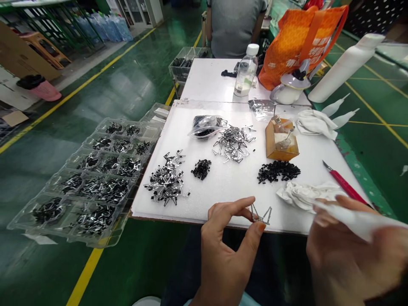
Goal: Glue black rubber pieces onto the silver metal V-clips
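Note:
At the table's front edge my left hand (228,246) pinches a small metal bracket (265,217) between thumb and fingertips. My right hand (347,250), blurred, is closed around a white glue bottle (360,221) whose thin tip points left toward the bracket, apart from it. A crumpled white cloth (306,194) lies just behind my right hand. On the white tabletop (229,187) are a pile of black pieces (279,171), a smaller black pile (201,169), and metal brackets in a left pile (167,178) and a middle pile (234,142).
A wooden box (282,146), a red-handled knife (347,186) and a plastic bag (207,126) lie on the table. Divided clear trays (68,208) of parts stand left. Behind are a clear bottle (246,72), an orange bag (298,44) and a seated person (236,27).

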`<state>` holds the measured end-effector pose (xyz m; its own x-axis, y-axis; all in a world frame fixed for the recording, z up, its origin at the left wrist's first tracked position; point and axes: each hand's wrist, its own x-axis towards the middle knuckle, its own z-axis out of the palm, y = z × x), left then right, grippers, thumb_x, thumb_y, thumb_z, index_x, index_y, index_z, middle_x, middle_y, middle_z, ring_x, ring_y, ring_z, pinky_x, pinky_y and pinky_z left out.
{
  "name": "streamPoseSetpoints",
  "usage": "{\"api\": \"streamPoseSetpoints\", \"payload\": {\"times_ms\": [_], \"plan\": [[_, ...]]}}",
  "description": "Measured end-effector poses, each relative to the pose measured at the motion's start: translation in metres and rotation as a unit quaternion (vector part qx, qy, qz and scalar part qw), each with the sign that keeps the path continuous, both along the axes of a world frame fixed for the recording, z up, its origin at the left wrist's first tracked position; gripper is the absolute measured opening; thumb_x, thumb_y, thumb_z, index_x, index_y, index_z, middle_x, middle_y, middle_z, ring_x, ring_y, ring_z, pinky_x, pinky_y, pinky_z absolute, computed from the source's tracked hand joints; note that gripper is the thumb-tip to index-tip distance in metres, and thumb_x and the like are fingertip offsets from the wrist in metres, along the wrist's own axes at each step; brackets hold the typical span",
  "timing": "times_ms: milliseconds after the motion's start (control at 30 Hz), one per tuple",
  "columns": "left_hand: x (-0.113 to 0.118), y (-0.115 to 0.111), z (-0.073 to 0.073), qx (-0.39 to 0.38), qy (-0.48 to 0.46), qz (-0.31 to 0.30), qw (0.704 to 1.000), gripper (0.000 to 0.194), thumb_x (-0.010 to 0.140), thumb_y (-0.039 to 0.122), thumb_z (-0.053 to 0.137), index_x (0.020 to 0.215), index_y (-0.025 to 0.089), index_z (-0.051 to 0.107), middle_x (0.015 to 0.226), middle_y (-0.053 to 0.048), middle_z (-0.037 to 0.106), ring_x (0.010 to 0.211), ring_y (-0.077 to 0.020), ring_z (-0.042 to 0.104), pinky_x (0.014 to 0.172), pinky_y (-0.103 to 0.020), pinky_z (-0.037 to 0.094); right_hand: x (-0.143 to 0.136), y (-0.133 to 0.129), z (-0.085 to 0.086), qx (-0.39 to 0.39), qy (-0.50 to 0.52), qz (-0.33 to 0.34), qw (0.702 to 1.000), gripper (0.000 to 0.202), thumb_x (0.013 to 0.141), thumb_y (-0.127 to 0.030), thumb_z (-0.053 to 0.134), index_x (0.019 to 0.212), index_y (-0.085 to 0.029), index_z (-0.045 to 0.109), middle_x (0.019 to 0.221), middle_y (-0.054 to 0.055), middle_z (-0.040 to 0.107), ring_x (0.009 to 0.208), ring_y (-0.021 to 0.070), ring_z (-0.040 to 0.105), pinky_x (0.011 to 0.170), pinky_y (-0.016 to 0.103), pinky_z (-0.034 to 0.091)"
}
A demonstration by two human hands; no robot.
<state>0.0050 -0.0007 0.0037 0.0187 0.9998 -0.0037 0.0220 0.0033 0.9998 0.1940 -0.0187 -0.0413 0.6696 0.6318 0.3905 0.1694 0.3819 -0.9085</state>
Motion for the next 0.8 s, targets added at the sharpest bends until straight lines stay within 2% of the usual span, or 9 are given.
{"api": "streamPoseSetpoints", "payload": {"times_ms": [67, 133, 233, 333, 433, 533, 667, 800], "plan": [[-0.001, -0.001, 0.0, -0.008, -0.007, 0.009, 1.0, 0.034, 0.091, 0.014, 0.077, 0.118, 0.034, 0.082, 0.092, 0.004, 0.078, 0.092, -0.0159, 0.071, 0.095, -0.026, 0.054, -0.005, 0.021, -0.002, -0.032, 0.033, 0.007, 0.999, 0.021, 0.095, -0.035, 0.072, 0.108, -0.021, 0.08, 0.09, 0.003, 0.076, 0.068, 0.02, 0.067, 0.068, 0.038, 0.053], [-0.003, -0.001, 0.0, -0.024, -0.02, 0.017, 0.999, 0.033, 0.091, 0.016, 0.075, 0.118, 0.032, 0.083, 0.093, 0.002, 0.078, 0.093, -0.0165, 0.072, 0.094, -0.026, 0.054, -0.008, 0.041, -0.003, -0.136, 0.013, 0.084, 0.987, 0.028, 0.09, -0.035, 0.08, 0.114, -0.022, 0.075, 0.102, 0.007, 0.079, 0.087, 0.024, 0.073, 0.073, 0.037, 0.055], [-0.007, -0.002, 0.0, -0.053, -0.044, 0.037, 0.997, 0.032, 0.091, 0.018, 0.073, 0.117, 0.033, 0.084, 0.094, 0.001, 0.078, 0.095, -0.0175, 0.072, 0.094, -0.026, 0.053, -0.021, 0.068, -0.003, -0.24, -0.078, 0.218, 0.943, 0.026, 0.093, -0.046, 0.072, 0.107, -0.026, 0.061, 0.109, 0.006, 0.078, 0.092, 0.0223, 0.073, 0.078, 0.035, 0.056], [-0.012, -0.006, -0.002, -0.063, -0.069, 0.058, 0.994, 0.03, 0.093, 0.022, 0.07, 0.118, 0.032, 0.085, 0.096, 0.0, 0.077, 0.096, -0.0191, 0.071, 0.095, -0.027, 0.052, -0.048, 0.09, -0.004, -0.261, -0.155, 0.276, 0.912, 0.02, 0.094, -0.045, 0.066, 0.097, -0.027, 0.059, 0.097, 0.004, 0.074, 0.088, 0.0227, 0.069, 0.08, 0.037, 0.053], [-0.018, -0.009, -0.008, -0.063, -0.082, 0.072, 0.992, 0.03, 0.097, 0.028, 0.068, 0.122, 0.031, 0.084, 0.099, -0.003, 0.076, 0.097, -0.0209, 0.07, 0.095, -0.028, 0.052, -0.08, 0.108, -0.007, -0.28, -0.24, 0.292, 0.882, 0.016, 0.092, -0.041, 0.065, 0.099, -0.027, 0.068, 0.097, 0.005, 0.07, 0.085, 0.0251, 0.064, 0.078, 0.039, 0.046], [-0.025, -0.009, -0.019, -0.048, -0.073, 0.105, 0.991, 0.03, 0.1, 0.035, 0.067, 0.123, 0.03, 0.084, 0.099, -0.005, 0.076, 0.094, -0.0209, 0.07, 0.093, -0.027, 0.054, -0.101, 0.121, -0.011, -0.29, -0.3, 0.284, 0.863, 0.013, 0.091, -0.037, 0.062, 0.094, -0.026, 0.068, 0.098, 0.006, 0.067, 0.077, 0.0248, 0.058, 0.071, 0.038, 0.038], [-0.033, -0.003, -0.033, -0.019, -0.062, 0.129, 0.99, 0.033, 0.098, 0.045, 0.07, 0.122, 0.028, 0.086, 0.093, -0.006, 0.077, 0.088, -0.0197, 0.071, 0.087, -0.024, 0.056, -0.109, 0.13, -0.017, -0.29, -0.338, 0.275, 0.852, 0.012, 0.091, -0.035, 0.06, 0.085, -0.025, 0.063, 0.091, 0.007, 0.064, 0.077, 0.0267, 0.058, 0.068, 0.036, 0.034], [-0.036, 0.002, -0.041, -0.066, -0.06, 0.136, 0.987, 0.038, 0.091, 0.045, 0.079, 0.123, 0.026, 0.086, 0.091, -0.006, 0.082, 0.091, -0.0207, 0.076, 0.092, -0.024, 0.057, -0.109, 0.133, -0.021, -0.287, -0.343, 0.273, 0.852, 0.013, 0.091, -0.036, 0.057, 0.084, -0.026, 0.062, 0.091, 0.007, 0.065, 0.077, 0.0276, 0.059, 0.069, 0.037, 0.035]]}}
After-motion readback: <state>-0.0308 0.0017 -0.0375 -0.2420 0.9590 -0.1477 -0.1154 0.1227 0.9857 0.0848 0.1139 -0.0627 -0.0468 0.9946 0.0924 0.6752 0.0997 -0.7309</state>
